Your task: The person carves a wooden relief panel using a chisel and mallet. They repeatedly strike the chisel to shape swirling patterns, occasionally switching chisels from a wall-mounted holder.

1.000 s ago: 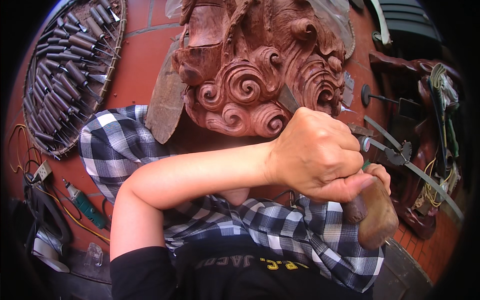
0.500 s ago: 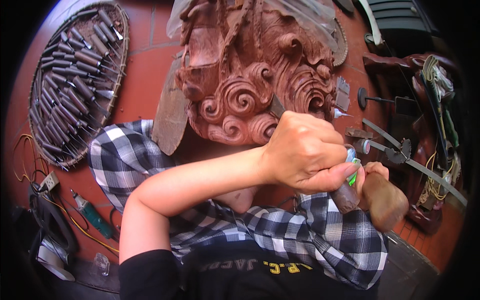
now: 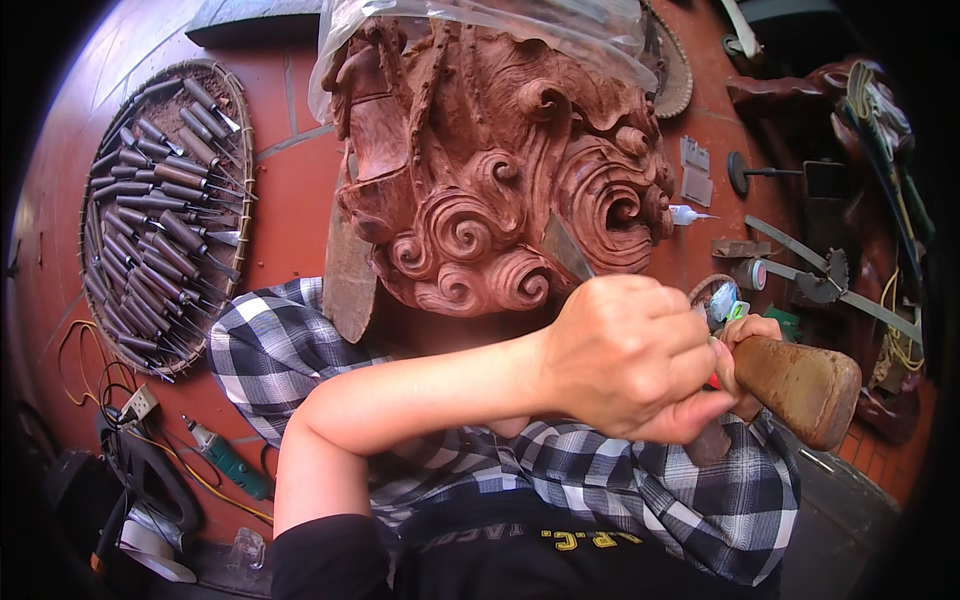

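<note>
A reddish-brown wood carving [image 3: 470, 190] with curled scrolls fills the upper middle. My left hand [image 3: 630, 360] is closed around a carving chisel [image 3: 567, 250]. Its flat blade meets the carving between the scrolls, and its dark handle end sticks out below my fist. To the right, my right hand [image 3: 748, 335] grips a wooden mallet [image 3: 805, 390], partly hidden behind my left fist. The mallet's head is a short way from the chisel handle's end. A worn board [image 3: 350, 285] stands against the carving's left side.
A woven basket [image 3: 235, 90] of wood-handled chisels lies on the red tiles at left. Below it are a green rotary tool [image 3: 228, 460] and a power socket [image 3: 138, 403] with cords. Clear plastic [image 3: 590, 30] drapes behind the carving. Metal clamp bars [image 3: 800, 270] lie at right.
The mallet has swung up and to the right, away from the chisel's handle end. The chisel blade stays on the carving. The whole view has shifted somewhat.
</note>
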A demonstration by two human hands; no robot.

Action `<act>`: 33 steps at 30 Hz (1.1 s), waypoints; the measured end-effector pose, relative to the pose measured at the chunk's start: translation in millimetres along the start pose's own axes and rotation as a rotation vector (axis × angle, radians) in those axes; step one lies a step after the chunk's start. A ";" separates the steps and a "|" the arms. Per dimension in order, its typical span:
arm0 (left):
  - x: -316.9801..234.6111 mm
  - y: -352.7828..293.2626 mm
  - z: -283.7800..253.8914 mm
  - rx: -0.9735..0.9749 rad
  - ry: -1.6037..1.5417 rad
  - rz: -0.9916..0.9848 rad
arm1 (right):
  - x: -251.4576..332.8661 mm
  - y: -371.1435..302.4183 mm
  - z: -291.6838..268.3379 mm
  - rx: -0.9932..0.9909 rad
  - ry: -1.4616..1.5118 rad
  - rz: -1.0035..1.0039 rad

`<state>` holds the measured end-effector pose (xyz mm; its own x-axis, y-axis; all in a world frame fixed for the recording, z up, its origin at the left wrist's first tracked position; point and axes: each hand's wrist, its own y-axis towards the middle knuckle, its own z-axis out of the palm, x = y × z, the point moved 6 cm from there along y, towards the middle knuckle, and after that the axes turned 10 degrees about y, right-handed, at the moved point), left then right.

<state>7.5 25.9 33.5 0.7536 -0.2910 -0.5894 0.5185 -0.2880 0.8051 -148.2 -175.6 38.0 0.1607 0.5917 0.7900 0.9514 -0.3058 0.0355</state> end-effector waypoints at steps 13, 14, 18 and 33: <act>25.4 4.1 -3.1 -0.025 -0.082 -0.099 | 16.4 7.9 -7.9 0.150 0.099 -0.280; 25.9 3.9 -2.1 -0.044 -0.074 -0.098 | 13.5 8.1 -7.4 0.107 0.099 -0.344; 28.9 3.9 -7.2 -0.100 -0.095 -0.120 | 8.4 8.5 -22.6 0.034 -0.161 -0.318; 39.2 4.3 -4.5 -0.192 -0.128 -0.159 | -20.1 14.9 -58.1 -0.019 -0.298 -0.100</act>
<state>41.2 17.3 14.1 0.6061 -0.3721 -0.7030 0.7022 -0.1648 0.6927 -152.5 -235.4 58.2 0.1393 0.8112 0.5680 0.9616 -0.2477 0.1179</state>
